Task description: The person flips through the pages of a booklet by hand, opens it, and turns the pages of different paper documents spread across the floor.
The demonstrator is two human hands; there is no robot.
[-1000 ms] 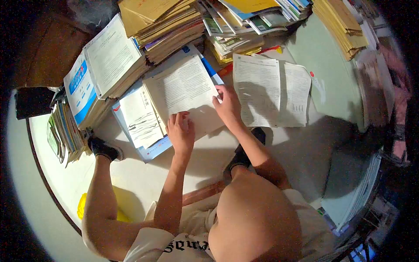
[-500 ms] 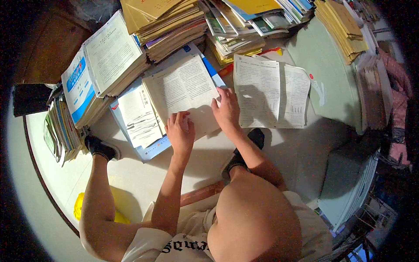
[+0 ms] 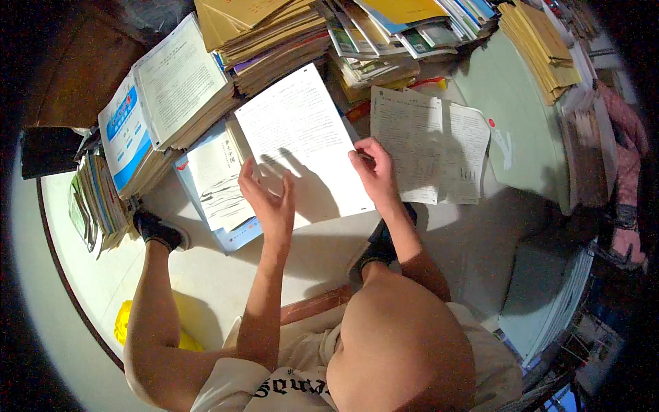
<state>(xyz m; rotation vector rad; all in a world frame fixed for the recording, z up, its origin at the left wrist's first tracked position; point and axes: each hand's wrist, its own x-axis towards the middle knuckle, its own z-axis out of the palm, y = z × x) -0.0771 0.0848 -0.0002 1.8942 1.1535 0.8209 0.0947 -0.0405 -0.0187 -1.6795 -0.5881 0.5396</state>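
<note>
A brightly lit printed sheet [image 3: 302,117] is raised and slightly tilted above the papers on the floor. My right hand [image 3: 376,173] pinches it at the right edge, thumb and fingers curled together. Over its lower left corner is my left hand [image 3: 269,209], fingers apart and holding nothing; whether it touches the paper I cannot tell. To the left lies a white booklet [image 3: 213,182] with black wavy brush lines and Chinese characters on its cover. Beneath both shows a blue-and-white folder or book [image 3: 240,235], mostly covered.
Stacked papers with a blue-and-white book [image 3: 123,141] stand at left. Brown envelopes [image 3: 264,34] and magazines [image 3: 384,34] are piled behind. Two printed sheets [image 3: 405,137] lie on the right beside a pale green surface [image 3: 508,89]. A yellow bag [image 3: 123,323] sits by my leg.
The printed sheet has come up off the papers into brighter light, its right edge now in my right hand. My left hand has shifted slightly left and its fingers have spread.
</note>
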